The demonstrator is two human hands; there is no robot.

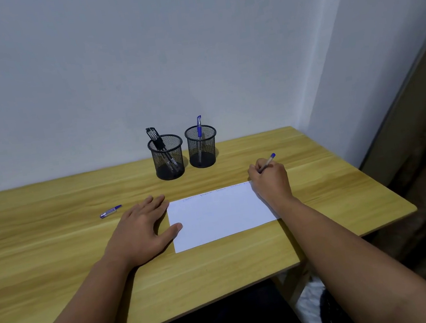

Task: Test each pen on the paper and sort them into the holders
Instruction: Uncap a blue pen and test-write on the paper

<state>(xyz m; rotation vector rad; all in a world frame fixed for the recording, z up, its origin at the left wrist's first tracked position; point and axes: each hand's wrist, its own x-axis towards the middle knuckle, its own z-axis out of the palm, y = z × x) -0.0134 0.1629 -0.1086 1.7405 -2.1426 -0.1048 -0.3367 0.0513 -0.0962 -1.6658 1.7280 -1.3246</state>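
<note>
Across the wooden tabletop [55, 249], against a pale wall, the paper [221, 214] lies near the front edge. Left hand [139, 230] rests flat, fingers straight, pinning its left edge. Right hand [271, 180] grips a pen [267, 163] at the far right corner; writing there could slip off the sheet. Two holders [168, 157] stand by the back edge; a cap [110, 211] lies left.

We are laying left hand [142, 230] flat, fingers spread, forearm extended; right hand [270, 180] curling in pinching grip, wrist bent.
</note>
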